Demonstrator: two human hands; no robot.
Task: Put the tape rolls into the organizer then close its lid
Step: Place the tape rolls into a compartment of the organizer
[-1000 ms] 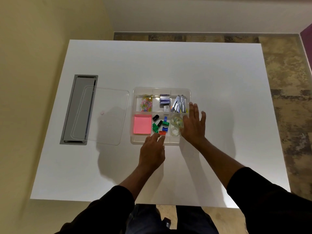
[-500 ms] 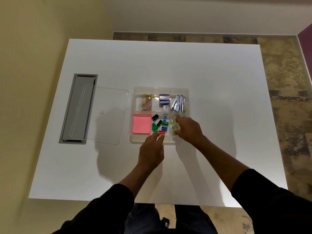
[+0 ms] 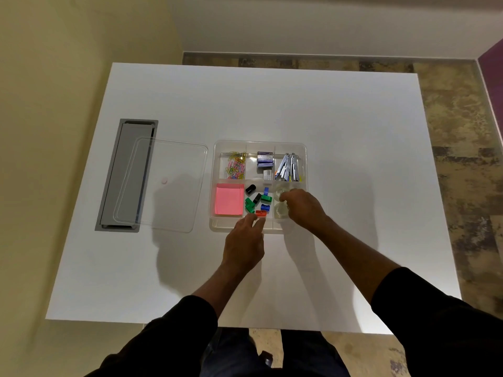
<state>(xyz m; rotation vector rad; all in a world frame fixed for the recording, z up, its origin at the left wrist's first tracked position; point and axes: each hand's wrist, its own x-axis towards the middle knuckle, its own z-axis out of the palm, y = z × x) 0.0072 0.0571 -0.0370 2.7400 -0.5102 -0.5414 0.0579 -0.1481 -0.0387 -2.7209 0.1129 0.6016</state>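
Observation:
The clear organizer [image 3: 304, 148] sits mid-table with its top open. Two clear tape rolls lie in its near right compartment, one further back [image 3: 279, 191] and one nearer [image 3: 281, 211]. My right hand [image 3: 302, 209] reaches into that compartment from the right, with curled fingertips pinching the further roll. My left hand [image 3: 243, 244] is at the organizer's front wall, fingertips closed on the rim near a red clip [image 3: 260, 213]. The clear lid [image 3: 174, 164] lies flat on the table to the left of the organizer.
Other compartments hold a pink sticky-note pad [image 3: 229, 199], coloured paper clips [image 3: 235, 165], staple boxes [image 3: 264, 160], metal staplers [image 3: 288, 167] and several small coloured clips [image 3: 257, 199]. A grey cable hatch [image 3: 119, 175] lies partly under the lid. The white table [image 3: 353, 118] surrounds them.
My right hand, flat and open beside the organizer a second ago, has curled and moved left into the tape compartment. My left hand has stayed on the front rim.

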